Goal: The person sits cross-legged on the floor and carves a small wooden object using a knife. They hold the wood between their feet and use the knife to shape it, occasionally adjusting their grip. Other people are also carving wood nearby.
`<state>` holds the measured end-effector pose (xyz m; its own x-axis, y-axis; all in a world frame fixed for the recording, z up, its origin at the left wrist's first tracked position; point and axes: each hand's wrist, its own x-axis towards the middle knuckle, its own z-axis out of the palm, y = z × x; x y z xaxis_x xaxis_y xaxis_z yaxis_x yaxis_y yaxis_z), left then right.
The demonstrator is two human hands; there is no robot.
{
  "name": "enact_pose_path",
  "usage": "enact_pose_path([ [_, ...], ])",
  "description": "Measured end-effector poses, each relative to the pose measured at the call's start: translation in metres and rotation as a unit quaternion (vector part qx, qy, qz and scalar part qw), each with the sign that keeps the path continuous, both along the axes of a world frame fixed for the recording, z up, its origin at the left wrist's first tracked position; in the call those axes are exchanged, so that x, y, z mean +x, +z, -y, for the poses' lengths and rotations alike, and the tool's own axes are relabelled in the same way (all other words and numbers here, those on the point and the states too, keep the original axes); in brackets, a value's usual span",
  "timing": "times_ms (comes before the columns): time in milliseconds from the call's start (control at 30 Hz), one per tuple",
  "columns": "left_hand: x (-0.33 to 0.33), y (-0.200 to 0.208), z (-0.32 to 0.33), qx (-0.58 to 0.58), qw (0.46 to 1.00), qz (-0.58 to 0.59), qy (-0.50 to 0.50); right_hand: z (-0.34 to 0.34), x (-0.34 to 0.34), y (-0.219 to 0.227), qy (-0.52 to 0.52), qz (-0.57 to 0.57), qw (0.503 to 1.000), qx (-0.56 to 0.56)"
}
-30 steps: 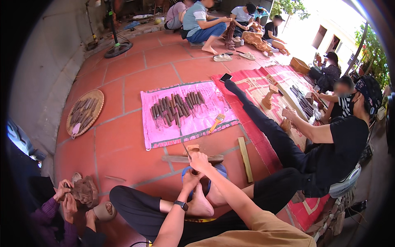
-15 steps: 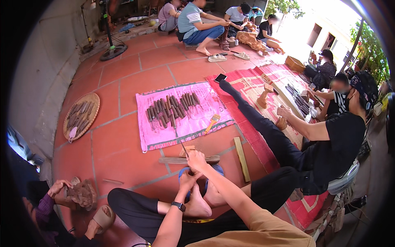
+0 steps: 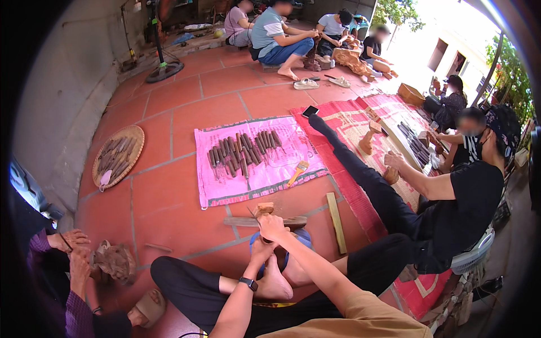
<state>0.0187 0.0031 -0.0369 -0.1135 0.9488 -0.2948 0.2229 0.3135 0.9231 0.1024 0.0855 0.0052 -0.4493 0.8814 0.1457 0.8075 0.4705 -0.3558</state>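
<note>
Wooden block (image 3: 263, 209) at twelve o'clock, just beyond your right hand (image 3: 273, 227), which is closed around a slender tool (image 3: 252, 215); your left hand (image 3: 261, 250) curls below, its grip hidden. The step appears to be shaping wood; the next move likely calls for steady tool control. At ten o'clock, a woven tray (image 3: 141, 144) holds dark-handled tools (image 3: 116, 155).

This looks like a wood-carving workshop: dark-handled tools (image 3: 232, 155) lie on a pink sheet (image 3: 222, 190), a round basket (image 3: 137, 147) of more lies left of it, and rough-shaped wood (image 3: 352, 60) lies beyond it.
</note>
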Motion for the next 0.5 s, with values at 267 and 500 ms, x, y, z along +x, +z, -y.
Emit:
enact_pose_path([
  [267, -0.002, 0.005, 0.001, -0.040, 0.999, -0.031, -0.007, -0.002, -0.004, 0.003, -0.019, -0.016, 1.000, -0.013],
  [500, 0.003, 0.004, -0.003, -0.070, 0.997, -0.034, -0.011, -0.012, 0.000, 0.007, -0.064, -0.032, 0.997, -0.025],
])
